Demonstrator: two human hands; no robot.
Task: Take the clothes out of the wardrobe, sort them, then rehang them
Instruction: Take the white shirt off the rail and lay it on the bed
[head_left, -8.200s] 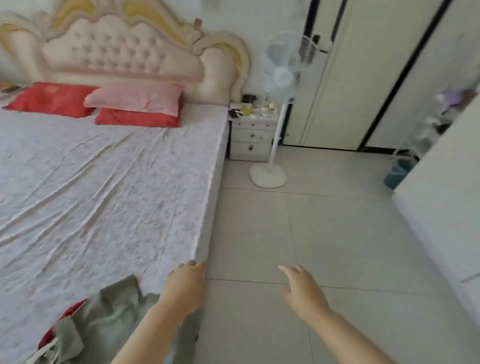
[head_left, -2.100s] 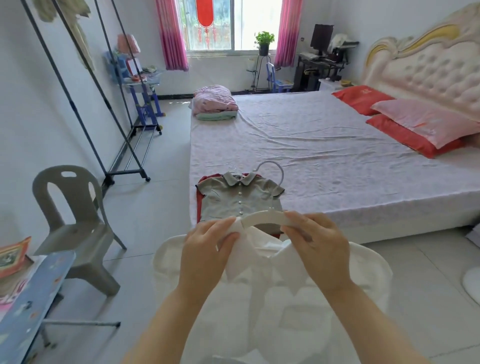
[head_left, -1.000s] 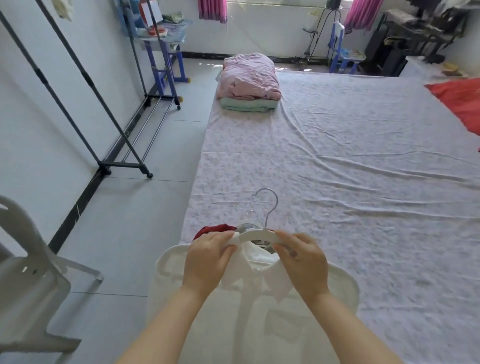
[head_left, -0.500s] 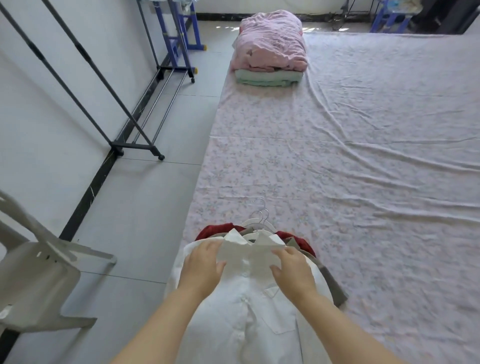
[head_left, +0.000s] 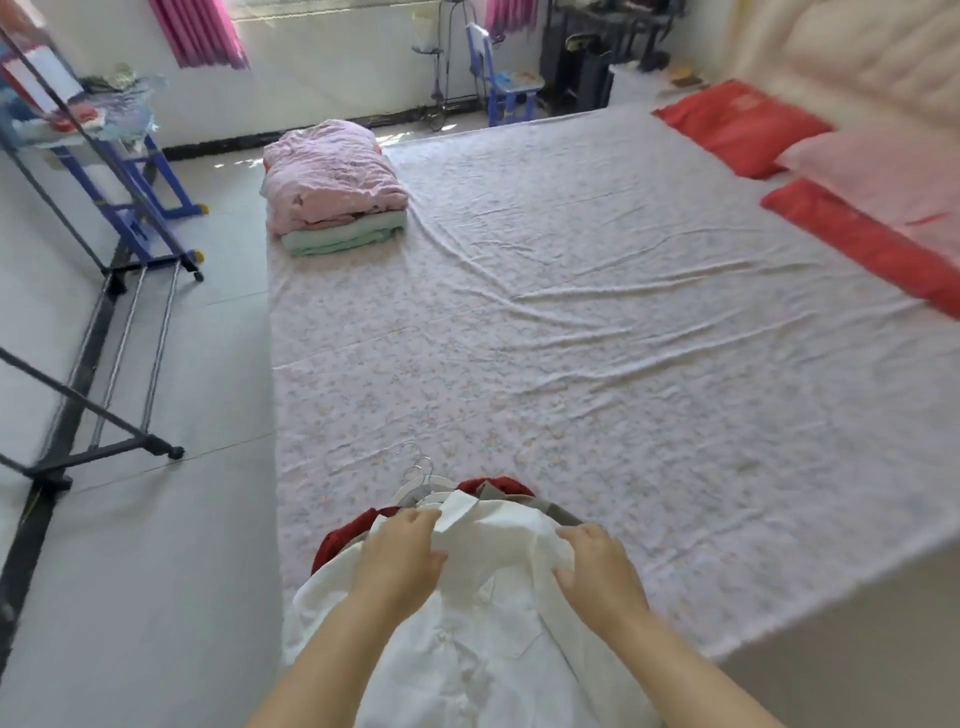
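Observation:
A white shirt (head_left: 483, 623) on a white hanger lies flat on the near corner of the bed (head_left: 597, 364). It covers a grey-green garment (head_left: 563, 512) and a red garment (head_left: 337, 538), whose edges show around it. Several metal hanger hooks (head_left: 418, 467) stick out beyond the collar. My left hand (head_left: 400, 556) rests on the shirt's left shoulder, fingertips touching the collar. My right hand (head_left: 597, 571) rests on the right shoulder with relaxed, spread fingers. Neither hand grips the cloth.
A folded pink quilt on a green blanket (head_left: 332, 187) sits at the bed's far left corner. Red and pink pillows (head_left: 779, 150) lie at the right. A black garment rack (head_left: 104, 364) and a blue shelf (head_left: 135, 176) stand on the floor to the left.
The white shirt has come down from the air onto the pile on the bed. My hands let go of the hanger and moved apart to the shoulders. The view swung right.

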